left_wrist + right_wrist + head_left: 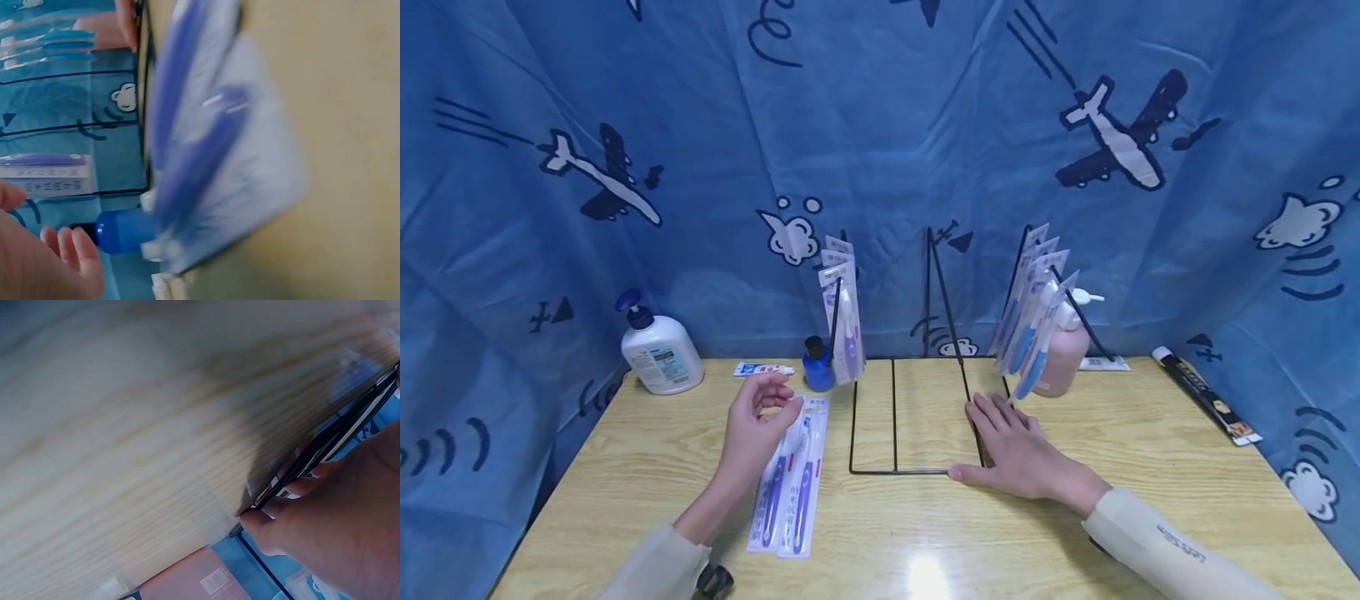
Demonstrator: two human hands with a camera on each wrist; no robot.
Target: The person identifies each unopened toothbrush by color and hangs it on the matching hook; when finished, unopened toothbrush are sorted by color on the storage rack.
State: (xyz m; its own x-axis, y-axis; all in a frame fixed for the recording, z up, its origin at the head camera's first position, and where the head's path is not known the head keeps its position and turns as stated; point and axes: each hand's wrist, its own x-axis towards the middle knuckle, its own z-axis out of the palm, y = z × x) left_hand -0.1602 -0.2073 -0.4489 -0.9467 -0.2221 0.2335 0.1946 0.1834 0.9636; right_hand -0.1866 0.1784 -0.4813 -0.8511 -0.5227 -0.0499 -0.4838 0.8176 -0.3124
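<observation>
My left hand (760, 425) hovers over the upper end of two packaged purple toothbrushes (793, 492) lying on the table, its fingers loosely bent with nothing between them. The same packs (206, 144) look blurred in the left wrist view. My right hand (1018, 454) rests on the front right corner of a black wire rack (895, 417), fingers spread along the side wire and thumb at the front wire. Purple toothbrush packs (847, 325) hang on the rack's left holder. Packs of blue toothbrushes (1030, 325) hang on its right holder.
A white pump bottle (662, 354) stands at the back left. Near the rack are a toothpaste tube (763, 369), a small blue bottle (818, 367) and a pink pump bottle (1063, 358). A long black box (1206, 396) lies far right. Blue printed cloth (880, 150) hangs behind.
</observation>
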